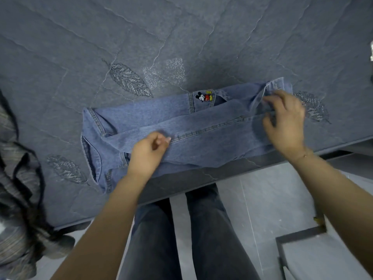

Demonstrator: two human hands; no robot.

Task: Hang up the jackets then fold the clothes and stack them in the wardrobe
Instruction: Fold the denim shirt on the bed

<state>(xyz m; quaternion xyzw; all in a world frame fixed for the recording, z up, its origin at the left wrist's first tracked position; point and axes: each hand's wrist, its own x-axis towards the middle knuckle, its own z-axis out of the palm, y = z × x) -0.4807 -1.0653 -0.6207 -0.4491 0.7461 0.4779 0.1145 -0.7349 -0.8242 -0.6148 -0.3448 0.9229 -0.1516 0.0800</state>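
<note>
A pair of light-blue jeans [201,128] lies folded lengthwise on the bed [181,37], close to the bed's near edge, with the waistband toward the left and the leg ends toward the right. A small cartoon-mouse patch [204,97] sits on the far side of the denim, by a pocket. The bed is covered with a grey quilted spread stitched with leaf motifs [129,79].

The left hand [148,150] rests on the middle of the jeans, fingers curled, thumb and forefinger pinching the fabric beside the long seam; its grip is narrow and closed on the cloth. The right hand [286,120] is over the leg ends, fingers bent down onto the denim beside an upturned hem [276,85]; it appears to hold a fold of the cloth, though motion blur makes the grip hard to read exactly.

A dark grey striped garment [18,178] with black trim lies crumpled at the left edge of the bed, well apart from the jeans. The person stands against the bed in dark trousers [201,229], on a pale tiled floor [262,199]. At lower right, the corner of a dark-edged piece of furniture [298,235] enters the view.
</note>
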